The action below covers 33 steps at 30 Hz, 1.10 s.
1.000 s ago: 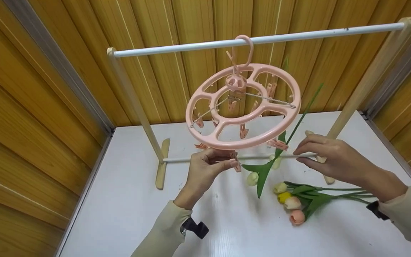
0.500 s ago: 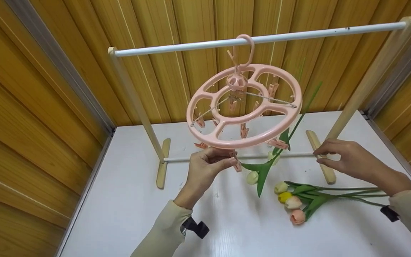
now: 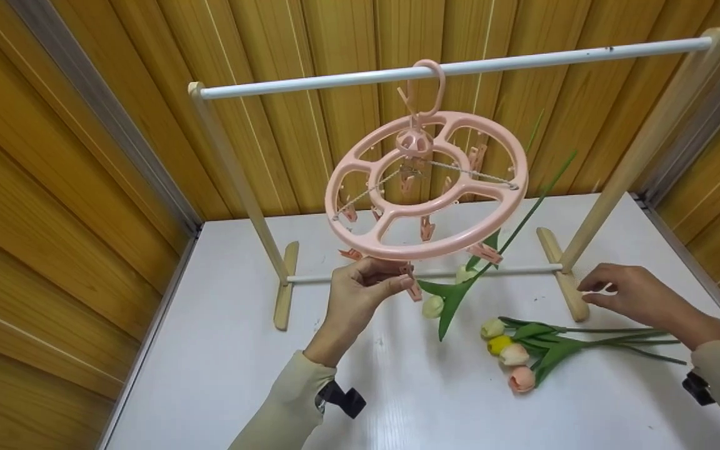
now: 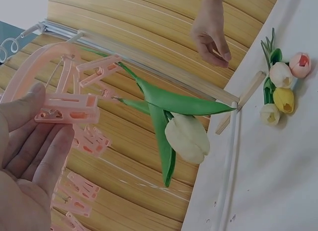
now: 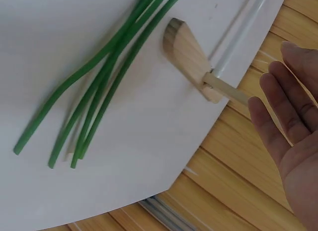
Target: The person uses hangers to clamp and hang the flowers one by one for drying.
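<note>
A round pink clip hanger [image 3: 410, 252] hangs by its hook with several small pegs below. My left hand [image 3: 355, 300] pinches one of them, a pink clothes peg [image 4: 69, 109], between thumb and fingers at the ring's near side. Just right of it a white tulip [image 4: 188, 139] hangs head down, its stem at another peg [image 4: 99, 72]. A second white tulip [image 3: 465, 274] hangs behind. My right hand [image 3: 638, 297] holds nothing, fingers loosely bent, over the table's right side near the rack's foot. Its palm shows in the right wrist view.
The hanger's rack has a white top rail [image 3: 522, 61], wooden posts and a thin lower bar [image 3: 310, 279]. On the white table [image 3: 241, 387] lies a bunch of tulips, with a yellow one [image 3: 499, 345] and a pink one [image 3: 522, 379]; their stems [image 5: 107, 67] point right.
My right hand has moved right and down, away from the hanging tulips. These have swung a little, flowers to the left. My left hand keeps its place on the peg.
</note>
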Each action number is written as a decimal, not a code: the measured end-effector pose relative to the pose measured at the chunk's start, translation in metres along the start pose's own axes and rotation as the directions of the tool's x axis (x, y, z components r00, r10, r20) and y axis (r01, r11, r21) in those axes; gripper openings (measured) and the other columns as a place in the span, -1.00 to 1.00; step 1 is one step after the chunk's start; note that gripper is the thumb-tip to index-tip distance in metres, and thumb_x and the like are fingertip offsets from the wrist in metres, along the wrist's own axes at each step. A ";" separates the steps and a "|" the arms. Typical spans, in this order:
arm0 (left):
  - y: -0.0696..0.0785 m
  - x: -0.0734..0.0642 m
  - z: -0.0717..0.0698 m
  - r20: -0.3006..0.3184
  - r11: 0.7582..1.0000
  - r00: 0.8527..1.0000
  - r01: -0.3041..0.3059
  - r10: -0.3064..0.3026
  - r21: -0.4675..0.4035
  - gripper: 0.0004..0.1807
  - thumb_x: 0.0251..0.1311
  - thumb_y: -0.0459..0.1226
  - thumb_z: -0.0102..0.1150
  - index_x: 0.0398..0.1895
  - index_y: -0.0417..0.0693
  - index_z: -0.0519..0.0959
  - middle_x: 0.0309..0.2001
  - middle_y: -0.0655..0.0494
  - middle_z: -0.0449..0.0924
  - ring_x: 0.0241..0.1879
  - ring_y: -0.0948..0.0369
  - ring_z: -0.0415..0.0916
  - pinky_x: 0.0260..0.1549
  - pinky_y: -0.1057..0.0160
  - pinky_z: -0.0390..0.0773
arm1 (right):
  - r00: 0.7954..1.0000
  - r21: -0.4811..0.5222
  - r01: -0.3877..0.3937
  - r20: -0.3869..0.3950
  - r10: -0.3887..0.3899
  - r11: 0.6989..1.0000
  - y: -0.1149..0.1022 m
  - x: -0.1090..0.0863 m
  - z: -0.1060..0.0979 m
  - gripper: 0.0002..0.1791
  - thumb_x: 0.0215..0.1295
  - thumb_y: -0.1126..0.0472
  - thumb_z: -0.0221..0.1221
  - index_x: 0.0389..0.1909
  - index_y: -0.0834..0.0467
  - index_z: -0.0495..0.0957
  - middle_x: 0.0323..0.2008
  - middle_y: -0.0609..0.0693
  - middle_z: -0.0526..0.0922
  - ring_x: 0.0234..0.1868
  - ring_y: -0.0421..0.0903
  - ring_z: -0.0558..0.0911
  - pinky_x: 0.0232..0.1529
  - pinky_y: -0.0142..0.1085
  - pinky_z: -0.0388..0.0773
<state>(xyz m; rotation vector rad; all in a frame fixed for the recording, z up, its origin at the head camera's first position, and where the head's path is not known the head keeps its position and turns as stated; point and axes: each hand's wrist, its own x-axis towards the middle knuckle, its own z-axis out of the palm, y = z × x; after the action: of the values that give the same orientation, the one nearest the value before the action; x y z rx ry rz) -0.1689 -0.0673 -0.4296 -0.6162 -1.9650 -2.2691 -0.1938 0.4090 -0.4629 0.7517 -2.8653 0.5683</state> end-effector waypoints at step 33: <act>-0.001 0.000 -0.002 0.000 0.999 1.000 -0.017 0.017 -0.027 -0.78 0.24 -0.45 0.49 -0.07 -0.31 0.75 -0.13 -0.08 0.80 -0.11 0.04 0.78 0.02 -0.01 0.76 | 0.951 0.086 -0.230 0.232 0.205 0.970 0.037 -0.042 0.033 -0.84 0.20 0.33 0.51 -0.27 0.07 0.74 -0.30 -0.20 0.68 -0.28 -0.30 0.60 -0.29 -0.36 0.61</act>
<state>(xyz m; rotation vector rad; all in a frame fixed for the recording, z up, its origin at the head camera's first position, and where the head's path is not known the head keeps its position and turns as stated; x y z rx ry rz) -0.1696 -0.0686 -0.4310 -0.6336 -1.9250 -2.2894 -0.1767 0.4445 -0.5139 0.5468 -3.1720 0.7199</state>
